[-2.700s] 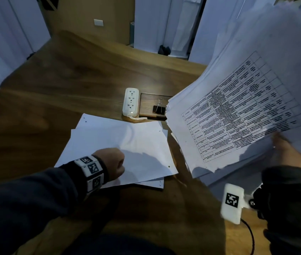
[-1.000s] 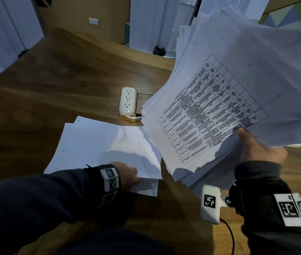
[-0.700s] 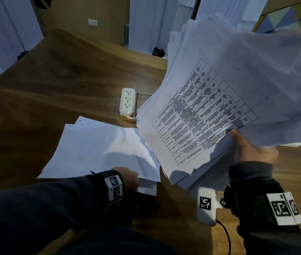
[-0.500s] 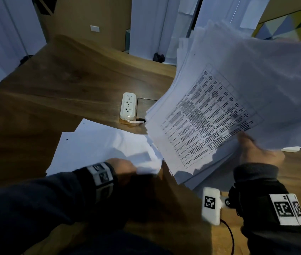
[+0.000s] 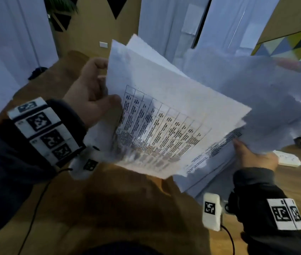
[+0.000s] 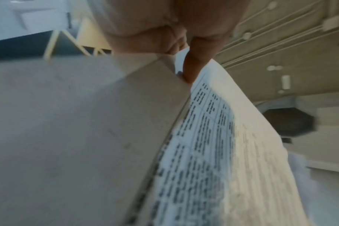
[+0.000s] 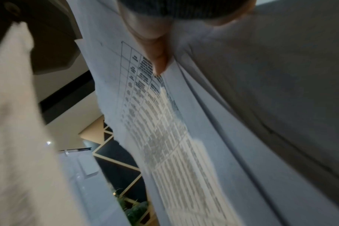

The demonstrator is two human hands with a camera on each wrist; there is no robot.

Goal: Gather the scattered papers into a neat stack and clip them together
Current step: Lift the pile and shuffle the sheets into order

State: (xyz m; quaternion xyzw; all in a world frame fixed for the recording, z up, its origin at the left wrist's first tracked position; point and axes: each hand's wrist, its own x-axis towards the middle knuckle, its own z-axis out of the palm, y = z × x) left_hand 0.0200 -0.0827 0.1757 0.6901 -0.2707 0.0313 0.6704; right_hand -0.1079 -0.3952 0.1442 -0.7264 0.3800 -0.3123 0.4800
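A loose, fanned bundle of white papers (image 5: 210, 92) hangs in the air above the wooden table (image 5: 127, 208). On top lies a sheet with a printed table (image 5: 160, 129). My left hand (image 5: 98, 92) grips the bundle's left edge, thumb on that printed sheet. In the left wrist view the thumb (image 6: 193, 65) pinches between a blank sheet (image 6: 77, 122) and the printed sheet (image 6: 213, 145). My right hand (image 5: 252, 157) holds the lower right edge from below, its thumb (image 7: 157, 56) pressing on the printed sheet (image 7: 155, 122). The edges of the sheets are uneven. No clip is in view.
A white power strip (image 5: 289, 159) lies on the table at the right, partly behind the papers. White curtains (image 5: 8, 52) and a wall with coloured triangles (image 5: 293, 43) stand beyond the table. Wrist camera cables trail near both sleeves.
My left hand has lifted the blank sheets off the table and brought them up against the bundle in my right hand. The bundle has turned, and no papers show on the table now.
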